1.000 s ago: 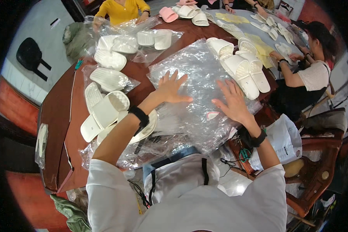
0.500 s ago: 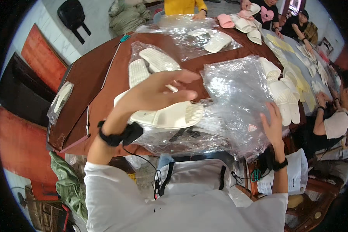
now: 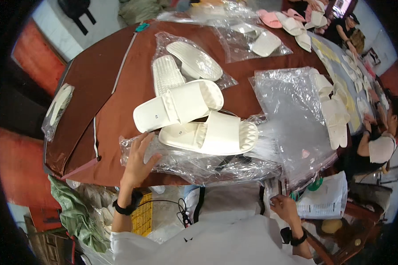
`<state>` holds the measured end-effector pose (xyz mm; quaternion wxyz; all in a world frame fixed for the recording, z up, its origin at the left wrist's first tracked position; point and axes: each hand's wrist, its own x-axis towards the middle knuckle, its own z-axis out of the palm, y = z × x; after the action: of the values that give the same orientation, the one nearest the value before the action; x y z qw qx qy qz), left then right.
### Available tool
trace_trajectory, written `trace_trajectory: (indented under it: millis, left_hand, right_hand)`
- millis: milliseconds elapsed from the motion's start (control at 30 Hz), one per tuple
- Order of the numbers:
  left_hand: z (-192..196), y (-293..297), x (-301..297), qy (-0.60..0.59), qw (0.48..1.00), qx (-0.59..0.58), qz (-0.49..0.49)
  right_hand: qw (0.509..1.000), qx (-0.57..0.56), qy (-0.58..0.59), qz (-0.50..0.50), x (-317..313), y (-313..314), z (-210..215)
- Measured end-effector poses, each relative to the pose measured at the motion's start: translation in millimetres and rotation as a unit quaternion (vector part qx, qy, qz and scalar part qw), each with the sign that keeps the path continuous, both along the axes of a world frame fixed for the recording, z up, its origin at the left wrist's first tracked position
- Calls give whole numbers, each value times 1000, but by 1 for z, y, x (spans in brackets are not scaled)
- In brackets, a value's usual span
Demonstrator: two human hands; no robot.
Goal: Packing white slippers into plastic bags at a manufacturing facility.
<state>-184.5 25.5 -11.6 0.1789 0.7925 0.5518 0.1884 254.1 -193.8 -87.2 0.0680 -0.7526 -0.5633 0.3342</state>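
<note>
White slipper (image 3: 223, 134) across clear bags (image 3: 188, 166), brown table (image 3: 112, 141), left hand (image 3: 138, 162) spread, right hand (image 3: 286, 208), grip unclear

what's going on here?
Someone is at a brown table with white slippers and clear plastic. Their left hand is open beside the heel ends of two unbagged white slippers, above crumpled clear plastic; contact is hard to tell. The right hand is low at the near edge, fingers curled; whether it holds anything is unclear. A bagged pair lies beyond the two slippers, and flat clear plastic to their right.
</note>
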Motion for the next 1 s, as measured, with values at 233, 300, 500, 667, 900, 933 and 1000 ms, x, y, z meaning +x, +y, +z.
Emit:
trace_trajectory:
  millis: [233, 300, 500, 667, 900, 933, 1000]
  left_hand:
    - [-23, 5, 3, -28, 999, 30, 15]
    - [-24, 7, 8, -18, 999, 27, 18]
    - [-24, 7, 10, 17, 999, 7, 27]
    - [-20, 8, 7, 28, 999, -12, 16]
    - [-18, 10, 15, 67, 998, -15, 1]
    - [-15, 13, 16, 68, 997, -17, -6]
    - [-14, 15, 15, 90, 995, -43, -1]
  right_hand:
    - [991, -69, 60, 100, 74, -120, -182]
    - [987, -94, 79, 101, 64, -151, -182]
    - [807, -125, 452, -358, -1, -176, -104]
    - [850, -145, 360, -356, -40, -195, -94]
    - [881, -188, 242, -360, -60, -166, -72]
    - [884, -196, 225, -359, -64, -150, -74]
    - [890, -213, 192, -356, -77, -152, -61]
